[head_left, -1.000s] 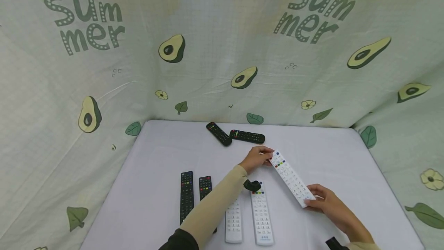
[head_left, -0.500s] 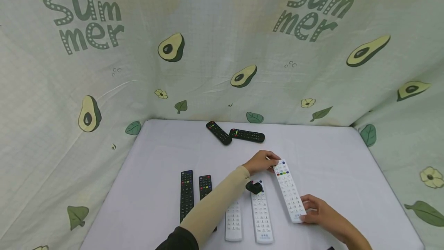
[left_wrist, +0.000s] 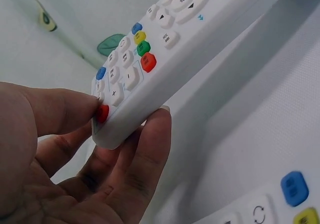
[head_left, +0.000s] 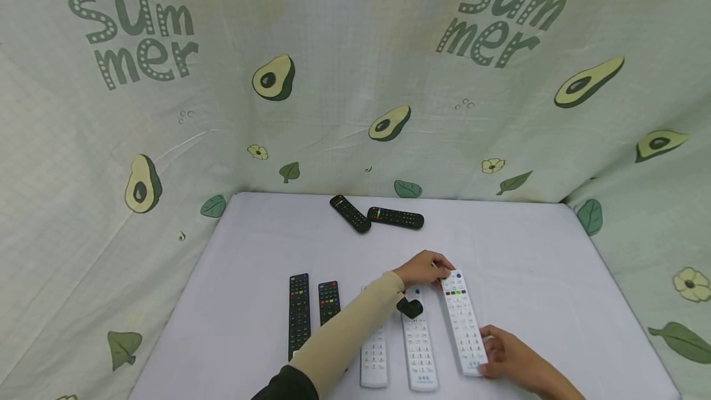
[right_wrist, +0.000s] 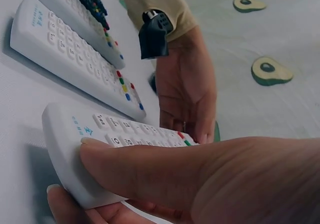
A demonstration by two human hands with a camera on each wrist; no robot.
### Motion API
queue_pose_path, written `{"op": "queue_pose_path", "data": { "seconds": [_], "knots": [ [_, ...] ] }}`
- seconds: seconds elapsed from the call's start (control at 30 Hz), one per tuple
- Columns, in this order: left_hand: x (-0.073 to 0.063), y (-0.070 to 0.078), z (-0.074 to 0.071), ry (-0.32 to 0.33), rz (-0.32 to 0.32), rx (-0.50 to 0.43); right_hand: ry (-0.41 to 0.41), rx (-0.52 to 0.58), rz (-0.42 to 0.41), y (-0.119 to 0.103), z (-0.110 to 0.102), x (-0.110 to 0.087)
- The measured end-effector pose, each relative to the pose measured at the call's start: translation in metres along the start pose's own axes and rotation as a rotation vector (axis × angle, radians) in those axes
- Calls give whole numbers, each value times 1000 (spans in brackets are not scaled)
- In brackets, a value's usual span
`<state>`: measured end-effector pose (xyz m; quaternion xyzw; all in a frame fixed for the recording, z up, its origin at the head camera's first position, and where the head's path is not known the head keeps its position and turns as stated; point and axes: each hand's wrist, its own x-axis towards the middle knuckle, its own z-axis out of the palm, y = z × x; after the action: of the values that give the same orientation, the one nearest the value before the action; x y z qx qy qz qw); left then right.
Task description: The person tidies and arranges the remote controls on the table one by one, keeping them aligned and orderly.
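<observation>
My left hand (head_left: 424, 269), right of centre in the frame, pinches the upper end of a white remote (head_left: 465, 326) between thumb and fingers; my right hand (head_left: 505, 355), lower right, grips its lower end, thumb on top. The remote thus lies between my hands, both touching it, its long axis running steeply from upper left to lower right. I judge the key relation to be its near-parallel stance just beside the middle white remote (head_left: 420, 350) at lower centre. Shadow beneath its upper end shows that end raised off the white table (head_left: 516, 245). Farther left lie another white remote (head_left: 374, 360) and two black remotes (head_left: 299, 313), partly crossed by my left sleeve (head_left: 350, 320), the chief obstruction. Two smaller black remotes (head_left: 395, 218) lie well apart, at the table's far edge.
</observation>
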<state>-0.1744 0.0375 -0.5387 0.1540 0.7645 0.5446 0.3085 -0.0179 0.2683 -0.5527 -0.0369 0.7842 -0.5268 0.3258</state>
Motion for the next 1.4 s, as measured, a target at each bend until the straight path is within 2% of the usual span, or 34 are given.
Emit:
{"op": "queue_pose_path", "data": {
  "seconds": [0.17, 0.3, 0.4, 0.63, 0.73, 0.9, 1.07, 1.23, 1.4],
  "knots": [
    [-3, 0, 3, -5, -13, 28, -27, -11, 13, 51, -8, 17],
    [-3, -1, 6, -14, -15, 70, -16, -31, 36, 65, -8, 21],
    [-2, -2, 8, -25, -14, 106, 4, -51, 66, 53, -3, 15],
    [-1, -3, 11, -56, -18, 154, 111, -162, 159, -10, 19, -6],
    [0, -4, 11, -62, -20, 184, 154, -166, 189, -25, 27, -11],
    [-1, -4, 14, -50, -20, 264, 204, -196, 255, -31, 33, -11],
    [-2, -4, 18, -31, -26, 342, 218, -215, 254, -30, 33, -11],
    [-4, -2, 19, -61, 3, 396, 205, -257, 187, -31, 29, -12],
    [-5, 0, 17, -78, 19, 403, 210, -322, 118, -36, 22, -11]
  ]
}}
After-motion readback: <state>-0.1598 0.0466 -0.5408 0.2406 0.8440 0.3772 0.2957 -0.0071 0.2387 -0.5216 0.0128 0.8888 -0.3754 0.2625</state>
